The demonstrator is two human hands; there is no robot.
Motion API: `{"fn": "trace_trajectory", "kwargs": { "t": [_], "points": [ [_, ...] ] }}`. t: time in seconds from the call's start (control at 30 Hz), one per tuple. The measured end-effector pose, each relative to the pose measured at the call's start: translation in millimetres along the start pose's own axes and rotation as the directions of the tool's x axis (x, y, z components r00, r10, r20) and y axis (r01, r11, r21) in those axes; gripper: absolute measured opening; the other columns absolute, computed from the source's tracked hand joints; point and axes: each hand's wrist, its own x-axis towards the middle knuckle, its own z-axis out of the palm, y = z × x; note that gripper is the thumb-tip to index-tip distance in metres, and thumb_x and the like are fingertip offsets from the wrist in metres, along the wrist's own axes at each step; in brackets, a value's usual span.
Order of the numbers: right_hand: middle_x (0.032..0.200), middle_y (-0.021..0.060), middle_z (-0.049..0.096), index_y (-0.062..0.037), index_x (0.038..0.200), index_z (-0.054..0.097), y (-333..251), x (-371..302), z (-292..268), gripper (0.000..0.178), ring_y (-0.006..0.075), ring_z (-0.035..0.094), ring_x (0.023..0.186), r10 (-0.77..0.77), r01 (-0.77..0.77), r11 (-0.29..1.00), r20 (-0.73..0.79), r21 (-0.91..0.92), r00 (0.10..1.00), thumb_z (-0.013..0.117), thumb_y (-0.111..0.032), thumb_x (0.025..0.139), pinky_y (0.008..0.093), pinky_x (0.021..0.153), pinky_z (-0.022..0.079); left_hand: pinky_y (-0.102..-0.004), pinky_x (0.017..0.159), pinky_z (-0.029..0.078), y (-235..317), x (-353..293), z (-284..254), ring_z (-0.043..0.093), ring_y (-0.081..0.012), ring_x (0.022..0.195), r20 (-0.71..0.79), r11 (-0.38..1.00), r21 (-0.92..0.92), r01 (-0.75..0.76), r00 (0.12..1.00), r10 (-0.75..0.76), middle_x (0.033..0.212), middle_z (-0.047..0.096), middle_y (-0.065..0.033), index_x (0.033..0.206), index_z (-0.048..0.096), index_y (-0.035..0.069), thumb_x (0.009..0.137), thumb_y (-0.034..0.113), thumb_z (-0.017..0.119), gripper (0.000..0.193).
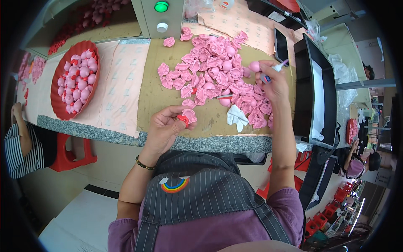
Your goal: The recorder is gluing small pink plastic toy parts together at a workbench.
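My left hand [164, 128] is closed, pinching a pink cupped plastic piece [189, 116] together with a small red piece [183, 120] just above the front of the work mat. Further right, my right hand [275, 84] is wrapped round a small glue bottle [266, 78] with a white nozzle pointing up to the right. A round pink piece [254, 66] sits at the fingertips of that hand, apparently pinched there. Between and beyond my hands spreads a heap of pink cupped pieces [218, 71], some with rounded backs up. A crumpled white cloth [237, 118] lies at the heap's near edge.
A red scalloped bowl [54, 90] full of pink and red pieces stands on the left. Black bins [303, 84] border the right side, near a dark phone [281, 47]. At the back is a grey housing with a green button [161, 6]. Other people sit left and right.
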Motion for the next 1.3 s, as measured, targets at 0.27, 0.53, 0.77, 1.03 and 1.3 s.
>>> {"fn": "trace_trajectory", "kwargs": {
  "t": [0.27, 0.53, 0.77, 1.03, 1.3],
  "points": [
    [0.081, 0.0129, 0.054, 0.0043, 0.097, 0.05, 24.0, -75.1, 52.6, 0.016, 0.0156, 0.049, 0.064, 0.137, -0.248, 0.548, 0.207, 0.799, 0.969, 0.051, -0.006, 0.084, 0.0222, 0.046, 0.037, -0.0406, 0.085, 0.05, 0.8, 5.1, 22.9, 0.062, -0.0254, 0.091, 0.012, 0.982, -0.189, 0.001, 1.0, 0.001, 0.103, 0.06, -0.0162, 0.114, 0.05, -0.005, 0.082, -0.001, 0.058, 0.034],
    [0.083, 0.0122, 0.062, 0.0015, 0.075, 0.06, 42.8, -96.2, 64.5, 0.012, 0.0212, 0.06, 0.077, -0.55, 0.665, 0.596, 0.375, -0.45, 0.746, 0.062, 0.012, 0.068, 0.0326, 0.07, 0.048, -0.0366, 0.084, 0.051, -2.0, 0.6, 13.5, 0.061, -0.0232, 0.093, -0.052, 0.99, -0.139, -0.03, 0.998, 0.023, 0.104, 0.059, -0.0156, 0.114, 0.05, -0.004, 0.083, 0.001, 0.057, 0.032],
    [0.081, 0.0133, 0.064, 0.0013, 0.073, 0.06, 44.9, -101.4, 66.7, 0.016, 0.0267, 0.063, 0.073, -0.682, 0.845, -0.015, 0.623, -0.535, 0.383, 0.066, 0.009, 0.061, 0.0342, 0.065, 0.051, -0.0363, 0.084, 0.051, -2.6, -1.7, 11.3, 0.06, -0.0228, 0.093, -0.07, 0.991, -0.133, -0.024, 0.997, 0.015, 0.104, 0.059, -0.0156, 0.115, 0.05, -0.004, 0.084, 0.001, 0.056, 0.032],
    [0.088, 0.0152, 0.065, 0.0022, 0.071, 0.061, 42.3, -113.7, 73.1, 0.013, 0.0273, 0.062, 0.081, -0.55, 0.808, -0.328, 0.794, -0.489, 0.258, 0.066, 0.001, 0.06, 0.0337, 0.064, 0.05, -0.0373, 0.085, 0.05, -3.5, -1.4, 9.4, 0.06, -0.0245, 0.095, -0.038, 0.991, -0.13, -0.016, 0.999, 0.011, 0.106, 0.059, -0.0161, 0.116, 0.049, -0.005, 0.085, 0.001, 0.055, 0.033],
    [0.086, 0.0149, 0.064, 0.0033, 0.093, 0.062, 49.9, -103.3, 72.5, 0.029, 0.0268, 0.061, 0.074, -0.592, 0.816, -0.03, 0.668, -0.577, 0.451, 0.065, 0.004, 0.063, 0.0324, 0.063, 0.05, -0.038, 0.085, 0.051, -4.3, 0.2, 11.5, 0.06, -0.0225, 0.094, -0.067, 0.987, -0.156, -0.027, 0.998, 0.017, 0.108, 0.058, -0.0156, 0.115, 0.049, -0.005, 0.084, -0.002, 0.054, 0.032]
  ]
}}
